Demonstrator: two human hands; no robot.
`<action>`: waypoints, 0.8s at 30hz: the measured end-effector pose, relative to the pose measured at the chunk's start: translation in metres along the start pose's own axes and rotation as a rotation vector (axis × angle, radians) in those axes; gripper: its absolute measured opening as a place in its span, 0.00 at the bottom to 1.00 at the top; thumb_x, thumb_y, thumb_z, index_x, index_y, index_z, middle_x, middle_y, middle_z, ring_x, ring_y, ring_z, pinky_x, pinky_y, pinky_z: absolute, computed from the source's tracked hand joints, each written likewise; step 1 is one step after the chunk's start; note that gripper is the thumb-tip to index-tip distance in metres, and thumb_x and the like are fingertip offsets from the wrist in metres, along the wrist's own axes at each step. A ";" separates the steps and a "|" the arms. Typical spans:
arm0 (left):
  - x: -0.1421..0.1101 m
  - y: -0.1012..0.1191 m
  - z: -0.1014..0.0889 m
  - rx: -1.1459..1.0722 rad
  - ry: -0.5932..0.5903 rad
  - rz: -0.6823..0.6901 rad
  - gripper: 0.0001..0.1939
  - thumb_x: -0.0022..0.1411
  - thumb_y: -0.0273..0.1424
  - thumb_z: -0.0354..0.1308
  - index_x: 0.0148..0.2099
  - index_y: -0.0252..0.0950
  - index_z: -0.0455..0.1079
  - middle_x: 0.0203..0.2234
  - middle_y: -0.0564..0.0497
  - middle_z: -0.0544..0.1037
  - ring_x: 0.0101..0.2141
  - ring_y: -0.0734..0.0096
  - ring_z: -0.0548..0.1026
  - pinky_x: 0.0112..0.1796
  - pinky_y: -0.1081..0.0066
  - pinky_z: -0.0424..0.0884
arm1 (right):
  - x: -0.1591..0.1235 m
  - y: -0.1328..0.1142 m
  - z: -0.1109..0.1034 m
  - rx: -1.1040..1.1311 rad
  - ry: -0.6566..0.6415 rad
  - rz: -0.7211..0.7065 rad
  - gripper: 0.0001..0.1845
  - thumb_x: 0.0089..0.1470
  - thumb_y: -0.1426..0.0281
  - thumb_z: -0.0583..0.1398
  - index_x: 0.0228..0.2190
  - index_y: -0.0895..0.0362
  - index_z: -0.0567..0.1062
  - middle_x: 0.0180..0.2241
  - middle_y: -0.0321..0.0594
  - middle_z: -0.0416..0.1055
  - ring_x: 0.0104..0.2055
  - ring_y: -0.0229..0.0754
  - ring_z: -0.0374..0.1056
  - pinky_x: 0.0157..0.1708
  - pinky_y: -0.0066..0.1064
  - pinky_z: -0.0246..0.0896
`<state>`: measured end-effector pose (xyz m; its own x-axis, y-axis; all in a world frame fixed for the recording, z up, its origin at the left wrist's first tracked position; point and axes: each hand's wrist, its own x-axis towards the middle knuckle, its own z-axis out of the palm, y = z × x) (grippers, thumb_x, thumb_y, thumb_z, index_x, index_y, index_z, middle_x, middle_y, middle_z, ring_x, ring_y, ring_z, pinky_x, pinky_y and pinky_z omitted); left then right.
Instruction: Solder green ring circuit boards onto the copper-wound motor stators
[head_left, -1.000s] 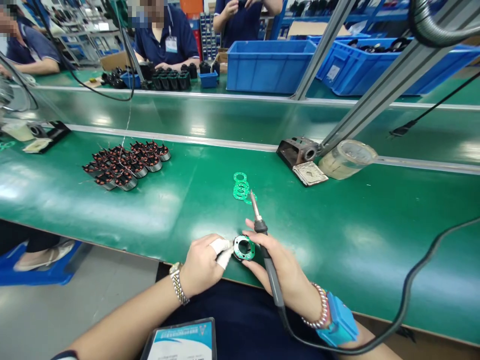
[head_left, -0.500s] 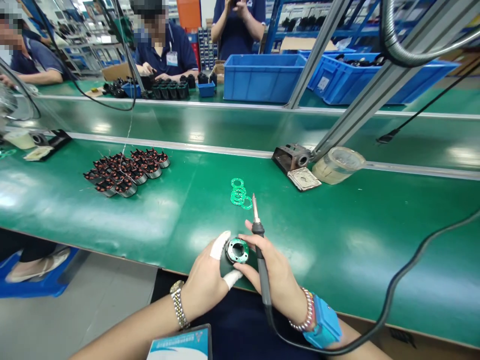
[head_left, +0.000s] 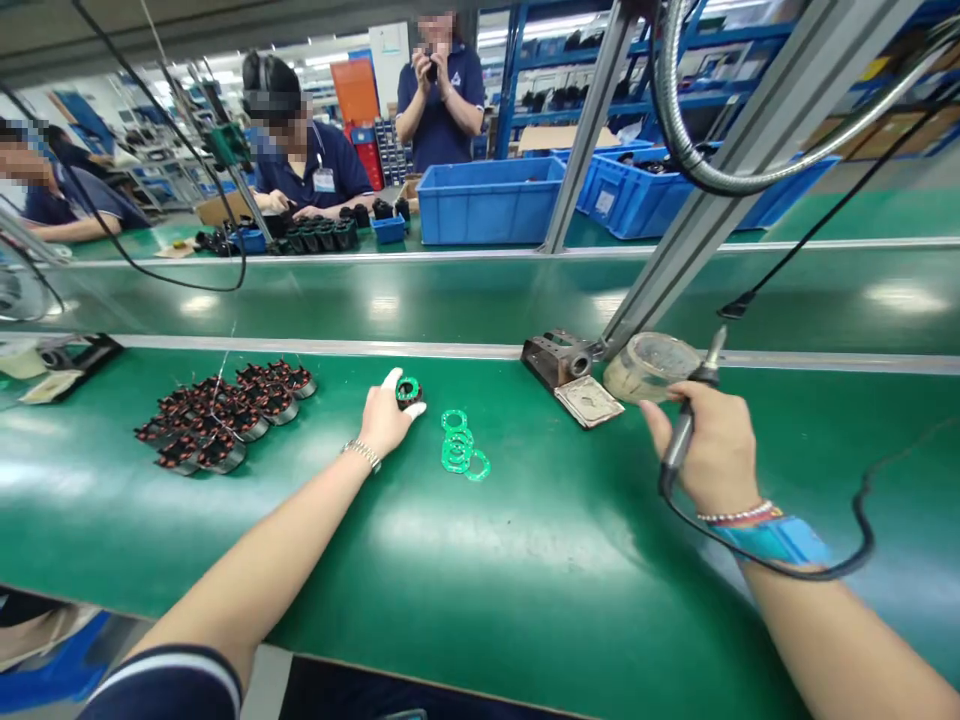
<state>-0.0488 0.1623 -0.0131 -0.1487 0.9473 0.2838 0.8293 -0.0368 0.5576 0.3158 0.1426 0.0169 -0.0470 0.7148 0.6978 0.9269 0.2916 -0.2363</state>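
My left hand (head_left: 388,415), with white covers on thumb and finger, is closed around a motor stator (head_left: 410,394) topped by a green ring board, at the far part of the bench. Just right of it lie several loose green ring boards (head_left: 457,450), partly overlapping. On the right, my right hand (head_left: 712,445) grips a soldering iron (head_left: 681,435) by its dark handle, tip pointing up and away. Its cord loops below the wrist. Farther left stands a cluster of stators (head_left: 225,415) with copper windings.
A soldering iron stand (head_left: 555,362) with a square sponge (head_left: 589,401) sits at the bench's back, beside a cloudy tub (head_left: 651,367). A slanted metal post (head_left: 690,190) rises behind. Blue bins (head_left: 487,205) and co-workers (head_left: 311,160) are across the bench.
My hands have parted. The left has carried the stator forward and left to beyond the loose boards; the right has moved right and forward with the soldering iron. The view has shifted.
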 end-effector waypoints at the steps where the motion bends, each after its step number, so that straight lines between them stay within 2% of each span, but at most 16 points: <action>1: 0.015 0.001 0.006 0.001 -0.001 -0.004 0.33 0.49 0.33 0.64 0.56 0.33 0.59 0.41 0.38 0.74 0.45 0.53 0.71 0.46 0.57 0.66 | 0.003 0.007 0.003 0.002 -0.011 0.003 0.11 0.53 0.62 0.57 0.32 0.58 0.69 0.24 0.46 0.69 0.27 0.46 0.67 0.29 0.36 0.64; 2: 0.027 0.003 0.013 0.002 -0.005 -0.006 0.33 0.50 0.33 0.64 0.56 0.32 0.58 0.42 0.38 0.74 0.45 0.52 0.71 0.46 0.57 0.67 | 0.004 0.009 0.005 0.023 -0.020 -0.002 0.10 0.54 0.62 0.56 0.31 0.57 0.69 0.22 0.45 0.68 0.24 0.45 0.66 0.26 0.36 0.63; 4: 0.042 0.006 0.022 0.002 -0.016 -0.004 0.33 0.52 0.33 0.62 0.58 0.31 0.55 0.44 0.36 0.73 0.46 0.52 0.71 0.46 0.57 0.67 | 0.000 -0.002 0.010 0.094 -0.055 -0.031 0.09 0.56 0.64 0.53 0.31 0.56 0.69 0.24 0.45 0.69 0.24 0.46 0.67 0.26 0.36 0.64; 7: 0.042 0.005 0.025 0.027 -0.039 0.042 0.37 0.53 0.33 0.60 0.61 0.30 0.49 0.50 0.35 0.68 0.49 0.55 0.69 0.48 0.59 0.67 | -0.015 -0.045 0.018 0.230 -0.132 -0.131 0.07 0.56 0.68 0.53 0.36 0.55 0.67 0.34 0.46 0.72 0.34 0.47 0.70 0.35 0.38 0.67; 9: 0.030 -0.001 0.017 0.075 -0.057 0.092 0.37 0.53 0.32 0.61 0.61 0.31 0.49 0.53 0.36 0.65 0.52 0.56 0.66 0.50 0.60 0.64 | -0.028 -0.078 0.026 0.378 -0.279 -0.240 0.11 0.55 0.68 0.54 0.41 0.56 0.64 0.43 0.48 0.70 0.41 0.47 0.70 0.40 0.38 0.68; 12: 0.011 -0.019 -0.011 0.190 -0.062 0.130 0.33 0.52 0.31 0.61 0.58 0.32 0.54 0.55 0.37 0.63 0.55 0.55 0.62 0.53 0.58 0.60 | -0.045 -0.115 0.040 0.523 -0.469 -0.331 0.15 0.53 0.68 0.55 0.44 0.56 0.62 0.48 0.50 0.66 0.45 0.48 0.69 0.41 0.39 0.69; 15: -0.002 -0.043 -0.049 0.318 -0.002 0.082 0.28 0.53 0.31 0.59 0.56 0.32 0.58 0.56 0.36 0.61 0.57 0.49 0.57 0.55 0.50 0.53 | -0.051 -0.130 0.053 0.510 -0.508 -0.316 0.14 0.54 0.70 0.54 0.44 0.55 0.62 0.45 0.48 0.66 0.41 0.46 0.70 0.38 0.38 0.70; 17: -0.006 -0.059 -0.075 0.442 0.061 -0.008 0.26 0.54 0.31 0.57 0.54 0.29 0.60 0.56 0.34 0.60 0.58 0.45 0.53 0.55 0.45 0.48 | -0.049 -0.133 0.058 0.470 -0.500 -0.324 0.13 0.54 0.72 0.52 0.44 0.56 0.62 0.43 0.47 0.66 0.39 0.45 0.70 0.37 0.36 0.70; 18: -0.008 -0.066 -0.086 0.559 0.082 -0.078 0.25 0.54 0.33 0.56 0.53 0.29 0.61 0.57 0.34 0.60 0.58 0.45 0.53 0.55 0.45 0.49 | -0.047 -0.132 0.058 0.444 -0.503 -0.339 0.14 0.54 0.73 0.51 0.44 0.56 0.61 0.42 0.47 0.67 0.38 0.44 0.70 0.36 0.35 0.70; 20: -0.013 -0.079 -0.104 0.642 0.104 -0.149 0.23 0.53 0.34 0.56 0.50 0.27 0.65 0.56 0.32 0.61 0.57 0.42 0.54 0.53 0.43 0.50 | -0.042 -0.130 0.055 0.375 -0.518 -0.378 0.16 0.53 0.76 0.50 0.45 0.56 0.62 0.41 0.47 0.66 0.38 0.44 0.70 0.36 0.34 0.69; 24: -0.025 -0.087 -0.119 0.644 0.065 -0.123 0.11 0.52 0.30 0.55 0.38 0.34 0.72 0.53 0.39 0.65 0.57 0.43 0.55 0.53 0.44 0.51 | -0.039 -0.125 0.037 0.261 -0.530 -0.392 0.17 0.50 0.78 0.51 0.43 0.57 0.62 0.42 0.51 0.65 0.37 0.46 0.69 0.34 0.36 0.69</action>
<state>-0.1810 0.1036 0.0236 -0.2784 0.9105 0.3058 0.9577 0.2874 0.0160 0.1881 0.1017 -0.0058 -0.5957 0.7196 0.3569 0.6881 0.6864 -0.2355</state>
